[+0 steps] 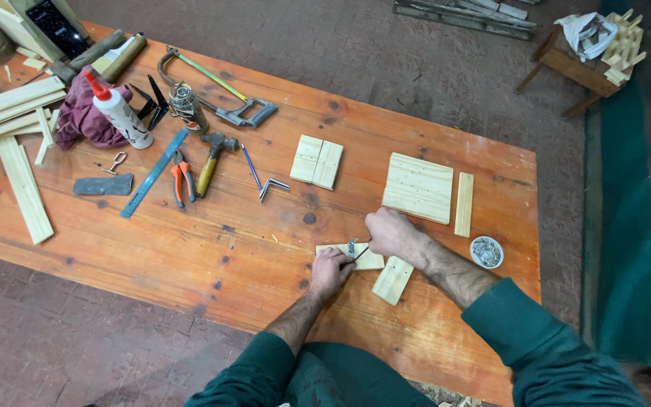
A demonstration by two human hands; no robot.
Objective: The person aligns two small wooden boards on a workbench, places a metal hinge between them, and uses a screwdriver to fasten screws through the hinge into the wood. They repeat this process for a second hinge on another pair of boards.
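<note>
spanning nearly the whole view, the orange wooden workbench (190, 249) carries everything, with its near edge just below the hands. on its right half lies a square pine panel (418, 187) with a narrow strip (464, 203) beside it, and a loose short slat (392, 280) sits touching the right forearm. farther left are a hacksaw (220, 94), a glue bottle (118, 111), a hammer (212, 158) and orange pliers (182, 181), well apart from the work. the small wood block (349, 257) lies flat near the front edge. the left hand (330, 273) pins it, fingers curled on its near end. the right hand (391, 232) is closed around a thin dark tool (359, 254) whose tip meets a small metal fitting (351, 246) on the block. a slip of that tip could jab the left fingers, since they sit so close; the unclamped block could also skid.
</note>
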